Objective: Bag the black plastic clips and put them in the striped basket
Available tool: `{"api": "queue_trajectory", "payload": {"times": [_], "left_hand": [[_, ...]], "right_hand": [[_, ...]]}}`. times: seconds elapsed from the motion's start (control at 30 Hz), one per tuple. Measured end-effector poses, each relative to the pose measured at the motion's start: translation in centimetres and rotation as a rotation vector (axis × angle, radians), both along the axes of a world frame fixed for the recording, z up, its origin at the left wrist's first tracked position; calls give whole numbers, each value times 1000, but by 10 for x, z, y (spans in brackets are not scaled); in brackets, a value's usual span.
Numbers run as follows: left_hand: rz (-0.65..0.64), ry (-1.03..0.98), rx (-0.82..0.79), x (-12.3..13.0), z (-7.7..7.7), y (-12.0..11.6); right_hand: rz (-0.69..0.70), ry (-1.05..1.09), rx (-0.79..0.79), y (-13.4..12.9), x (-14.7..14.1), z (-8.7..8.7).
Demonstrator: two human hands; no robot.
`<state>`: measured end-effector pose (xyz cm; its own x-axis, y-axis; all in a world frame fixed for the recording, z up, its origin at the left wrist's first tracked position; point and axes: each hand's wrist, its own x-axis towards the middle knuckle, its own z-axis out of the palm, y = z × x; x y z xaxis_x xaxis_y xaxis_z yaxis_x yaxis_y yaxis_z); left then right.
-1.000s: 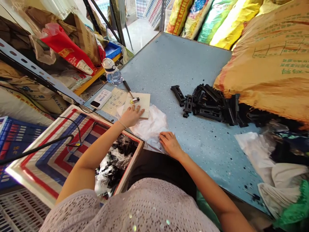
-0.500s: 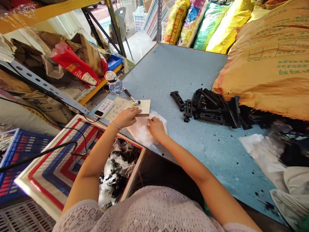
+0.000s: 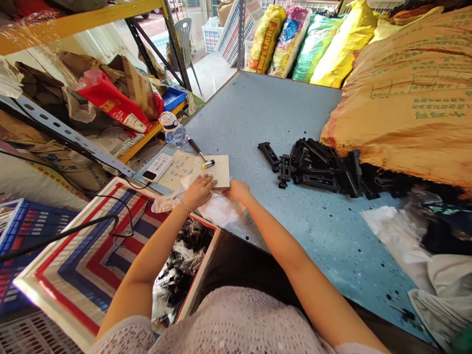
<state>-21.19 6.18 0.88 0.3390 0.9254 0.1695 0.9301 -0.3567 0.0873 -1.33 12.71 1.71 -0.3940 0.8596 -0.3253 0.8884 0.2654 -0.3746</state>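
Note:
My left hand (image 3: 200, 191) lies open on the near left part of a thick, pale pad-like block (image 3: 220, 172), fingers stretched over its top. At the block's near right corner is my right hand (image 3: 238, 191), its fingers curled in and their tips hidden. Thin clear plastic bags (image 3: 223, 210) lie in a stack under and in front of both hands. Some crumpled plastic (image 3: 164, 203) sticks out left of my left wrist. A marker pen (image 3: 207, 163) rests on top of the block. Beneath its left side lies a piece of cardboard with handwriting (image 3: 177, 169).
A white device with a cable (image 3: 158, 168), a water bottle (image 3: 173, 130) and a black-handled tool (image 3: 196, 149) stand left. Black plastic parts (image 3: 313, 164) are piled right, by a big orange sack (image 3: 401, 108). A striped crate (image 3: 84, 265) adjoins the table's near edge.
The block has shifted toward me, over the plastic bags. My right hand has moved from the bags to the block's corner and curled its fingers. Crumpled plastic now shows left of my left wrist.

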Motion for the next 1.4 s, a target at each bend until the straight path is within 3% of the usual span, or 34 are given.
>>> {"api": "queue_trajectory", "payload": {"times": [0.17, 0.4, 0.57, 0.63, 0.73, 0.83, 0.93, 1.03, 1.13, 1.23, 1.3, 1.4], "left_hand": [[14, -41, -6, -4, 9, 1], [38, -65, -59, 7, -9, 1], [90, -137, -31, 5, -5, -23], [252, -184, 95, -9, -4, -42], [617, -249, 201, -39, -9, -72], [737, -385, 142, -51, -11, -85], [744, -706, 105, -24, -1, -78], [610, -943, 2, 26, 18, -64], [408, -1174, -219, 60, 33, -52], [395, -1349, -320, 64, 36, -37], [403, -1317, -332, 61, 31, -22], [359, -1116, -345, 61, 21, 1]], "right_hand": [[102, 24, -25, 3, 10, 3], [116, -17, -39, 27, 53, 6], [87, 13, 54, 26, 71, 8], [62, 110, 171, 19, 82, 9], [14, 380, 411, 3, 98, 12], [3, 581, 552, -23, 101, 21], [43, 703, 541, -57, 84, 29], [62, 871, 342, -78, 57, 26], [-138, 1022, 51, -70, 44, 15], [-276, 1015, -95, -50, 58, 9], [-238, 896, 19, -43, 71, 11], [-64, 684, 382, -45, 78, 16]]}}
